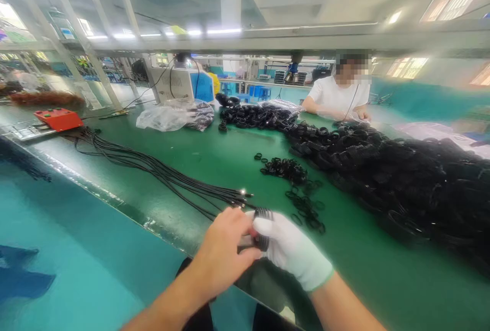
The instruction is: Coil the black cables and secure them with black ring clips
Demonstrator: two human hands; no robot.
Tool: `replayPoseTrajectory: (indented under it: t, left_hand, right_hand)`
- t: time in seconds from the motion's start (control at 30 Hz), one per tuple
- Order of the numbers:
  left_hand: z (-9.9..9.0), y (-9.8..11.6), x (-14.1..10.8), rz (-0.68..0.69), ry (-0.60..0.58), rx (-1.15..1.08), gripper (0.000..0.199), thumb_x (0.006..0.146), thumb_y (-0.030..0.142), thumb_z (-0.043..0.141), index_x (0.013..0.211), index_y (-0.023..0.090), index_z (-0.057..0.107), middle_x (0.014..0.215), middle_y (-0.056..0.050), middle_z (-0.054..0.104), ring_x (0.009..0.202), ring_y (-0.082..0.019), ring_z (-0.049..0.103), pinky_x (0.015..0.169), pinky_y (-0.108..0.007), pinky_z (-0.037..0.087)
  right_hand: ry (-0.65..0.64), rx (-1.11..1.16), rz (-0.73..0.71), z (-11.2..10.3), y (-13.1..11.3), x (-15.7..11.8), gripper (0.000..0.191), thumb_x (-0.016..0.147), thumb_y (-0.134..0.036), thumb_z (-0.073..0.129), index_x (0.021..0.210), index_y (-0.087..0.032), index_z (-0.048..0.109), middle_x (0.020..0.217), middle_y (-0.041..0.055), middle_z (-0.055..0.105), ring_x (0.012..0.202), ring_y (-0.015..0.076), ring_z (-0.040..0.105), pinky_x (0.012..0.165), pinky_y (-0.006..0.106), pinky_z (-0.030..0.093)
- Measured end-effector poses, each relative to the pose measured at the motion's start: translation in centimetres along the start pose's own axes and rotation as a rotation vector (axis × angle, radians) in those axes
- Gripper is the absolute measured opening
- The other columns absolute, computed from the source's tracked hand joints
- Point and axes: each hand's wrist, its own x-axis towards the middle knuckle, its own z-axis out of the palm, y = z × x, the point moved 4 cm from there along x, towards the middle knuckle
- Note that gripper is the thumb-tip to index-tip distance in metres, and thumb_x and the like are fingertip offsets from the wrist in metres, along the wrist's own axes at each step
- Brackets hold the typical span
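Note:
A small coil of black cable [263,213] is held at the table's near edge. My right hand [289,249], in a white glove, grips this coil with the thumb across its front. My bare left hand [225,243] meets it from the left, its fingers and thumb bent against the coil's side; part of its grip is hidden. Just beyond my hands lie the ends of a bundle of long black cables [153,165], some with shiny metal plug tips. Small black rings [285,168] are scattered in loose heaps right of the bundle.
A large mound of coiled black cables [383,167] covers the right side of the green table [206,155]. An orange control box [58,119] stands at the far left. Clear plastic bags [164,116] lie before a white-and-blue machine [186,85]. A person [333,96] sits across the table.

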Motion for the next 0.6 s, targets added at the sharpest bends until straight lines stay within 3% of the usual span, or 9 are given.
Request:
replayPoseTrajectory:
  t: [0.1,0.2,0.3,0.43,0.6]
  left_hand:
    - [-0.2,0.2,-0.5,0.062,-0.066,0.005,0.004,0.073,0.021,0.063,0.073,0.021,0.060,0.085,0.001,0.059,0.086,-0.018,0.050,0.079,-0.030,0.040]
    - [-1.6,-0.4,0.4,-0.029,-0.085,-0.113,0.007,0.079,0.025,0.056,0.084,0.023,0.061,0.084,0.002,0.059,0.077,-0.015,0.052,0.070,-0.026,0.042]
    - [-2.3,-0.4,1.7,-0.060,-0.086,-0.134,0.016,0.079,0.024,0.053,0.094,0.024,0.059,0.082,0.003,0.060,0.070,-0.013,0.053,0.061,-0.023,0.041]
    - [-0.9,-0.1,2.4,-0.020,-0.095,-0.061,0.013,0.074,0.014,0.049,0.077,0.021,0.059,0.071,0.004,0.059,0.064,-0.012,0.052,0.056,-0.021,0.038]
    - [0.6,-0.5,2.0,-0.005,-0.016,0.016,0.016,0.070,0.009,0.046,0.070,0.020,0.057,0.068,0.004,0.058,0.063,-0.011,0.051,0.058,-0.021,0.037]
  right_hand:
    - [-0.035,0.036,-0.004,-0.1,-0.1,0.0,0.017,0.079,-0.025,0.060,0.088,-0.009,0.062,0.080,0.0062,0.058,0.070,0.0123,0.055,0.059,0.024,0.048]
    - [-0.078,0.085,0.160,-0.2,0.1,-0.4,0.029,0.080,-0.027,0.060,0.104,-0.013,0.058,0.090,0.0090,0.059,0.079,0.0186,0.060,0.062,0.032,0.052]
    - [-0.103,0.053,0.243,0.0,0.1,-1.0,0.027,0.079,-0.026,0.062,0.101,-0.012,0.058,0.092,0.0094,0.058,0.085,0.0222,0.062,0.065,0.039,0.055]
    - [-0.087,-0.020,0.224,0.4,0.4,-1.3,0.026,0.076,-0.021,0.064,0.099,-0.009,0.059,0.093,0.0106,0.059,0.079,0.0200,0.064,0.059,0.034,0.057]
    - [-0.037,-0.090,0.221,0.7,0.5,-1.1,0.025,0.068,-0.016,0.067,0.092,-0.009,0.061,0.074,0.0043,0.059,0.057,0.0109,0.060,0.047,0.021,0.053]
